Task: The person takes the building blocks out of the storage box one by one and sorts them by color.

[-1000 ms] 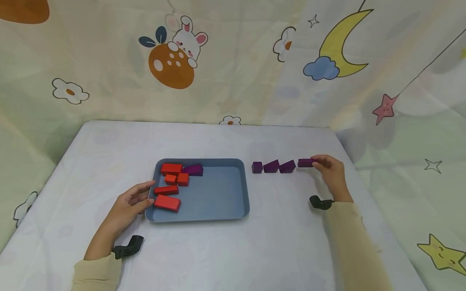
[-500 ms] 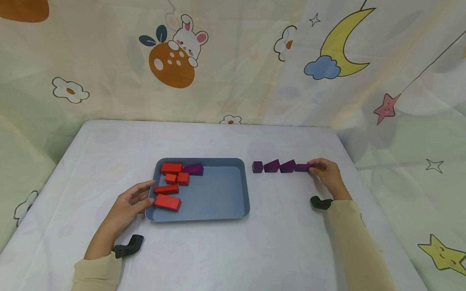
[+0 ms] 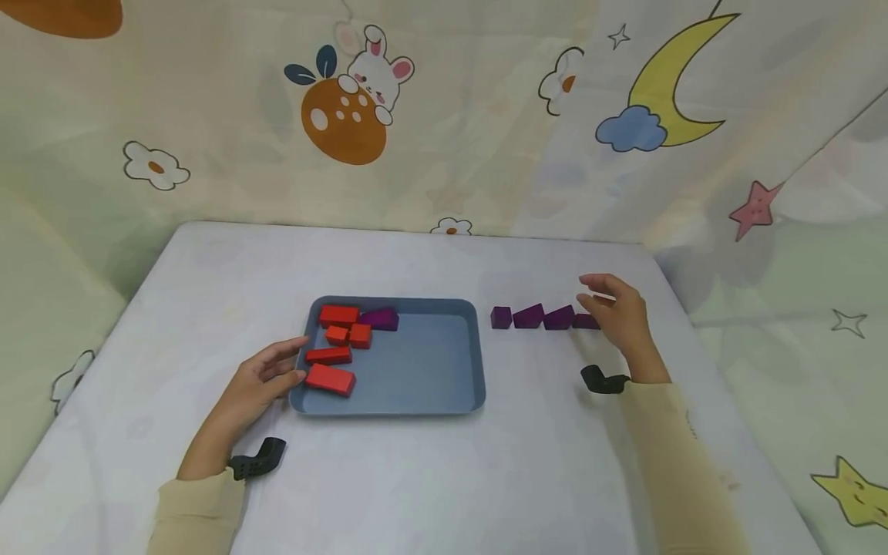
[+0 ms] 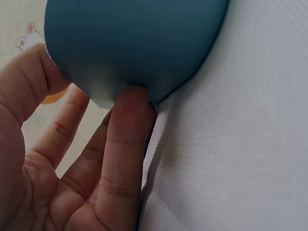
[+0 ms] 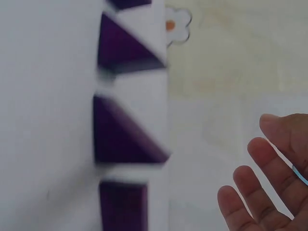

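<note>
While the right hand (image 3: pixel 620 316) hangs by the three o'clock end of a row of dark-purple, hard-edged blocks, its fingers are loosely extended and released, with nothing between them. The left hand (image 3: pixel 251 385) grasps the blue-grey, shallow rectangular tray (image 3: pixel 423 370) at nine o'clock, thumb and finger on its edge.

The row lies on the white-covered table (image 3: pixel 416 478), beyond the tray's rim toward two o'clock. Four purple blocks make it up: one cube (image 3: pixel 501 317), two slant-topped wedges (image 3: pixel 529 316) and one low, flat bar (image 3: pixel 586 321), partly behind the right hand in the head view. Inside the one tray are five red rectangular blocks (image 3: pixel 331 380), gathered from eight to eleven o'clock, and one purple wedge-like block (image 3: pixel 379 319) near twelve.

The blocks should prove light, stiff and not fragile; their exact material I cannot tell. Opposite upright faces would give the surest pinch, as the wedges' slopes might slide under fingertips. The tray looks rigid and is probably best steadied by its rim.
</note>
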The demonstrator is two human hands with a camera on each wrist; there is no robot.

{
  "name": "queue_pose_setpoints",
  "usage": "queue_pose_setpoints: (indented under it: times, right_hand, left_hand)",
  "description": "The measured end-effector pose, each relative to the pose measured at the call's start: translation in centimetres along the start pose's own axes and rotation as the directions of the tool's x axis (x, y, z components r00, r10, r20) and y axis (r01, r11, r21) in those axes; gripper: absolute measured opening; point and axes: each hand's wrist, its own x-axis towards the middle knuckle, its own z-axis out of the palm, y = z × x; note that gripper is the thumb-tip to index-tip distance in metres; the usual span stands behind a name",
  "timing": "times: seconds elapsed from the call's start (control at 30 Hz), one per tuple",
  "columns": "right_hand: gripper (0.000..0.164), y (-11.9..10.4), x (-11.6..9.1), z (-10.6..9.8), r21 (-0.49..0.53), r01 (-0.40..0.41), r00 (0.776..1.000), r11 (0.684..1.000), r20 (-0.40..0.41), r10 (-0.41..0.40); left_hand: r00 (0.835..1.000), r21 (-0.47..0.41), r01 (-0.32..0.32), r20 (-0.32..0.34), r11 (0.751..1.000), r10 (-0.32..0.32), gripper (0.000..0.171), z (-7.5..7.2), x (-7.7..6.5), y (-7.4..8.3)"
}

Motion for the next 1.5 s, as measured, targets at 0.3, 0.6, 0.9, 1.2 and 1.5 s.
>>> queue_pose_setpoints:
  times: [0.3, 0.6, 0.9, 1.2, 1.5]
  right_hand:
    - [0.032, -4.8, 0.7, 3.5, 0.118, 0.102, 0.991, 0.988, 0.074, -0.112]
    - [0.032, -7.7, 1.5, 8.7, 0.241, 0.159, 0.971, 0.957, 0.138, -0.196]
    - [0.033, -9.7, 1.6, 13.5, 0.286, 0.168, 0.941, 0.943, 0.237, -0.240]
    - [0.039, -11.4, 1.6, 17.2, 0.225, 0.103, 0.887, 0.969, 0.420, -0.192]
    - [0.040, -12.9, 1.1, 20.8, 0.114, 0.067, 0.874, 0.991, 0.472, -0.113]
  left_hand:
    - [1.000, -0.016, 0.021, 0.002, 1.000, -0.021, 0.064, 0.1, 0.1, 0.2]
    - [1.000, -0.015, 0.026, -0.004, 1.000, -0.026, 0.064, 0.2, 0.1, 0.0]
    - [1.000, -0.032, -0.003, -0.006, 0.999, 0.003, 0.062, 0.2, 0.1, -0.1]
    - [1.000, -0.041, -0.004, -0.014, 0.999, 0.004, 0.062, 0.2, 0.1, 0.0]
    - [1.000, -0.041, 0.002, -0.015, 0.999, -0.003, 0.062, 0.1, 0.2, -0.1]
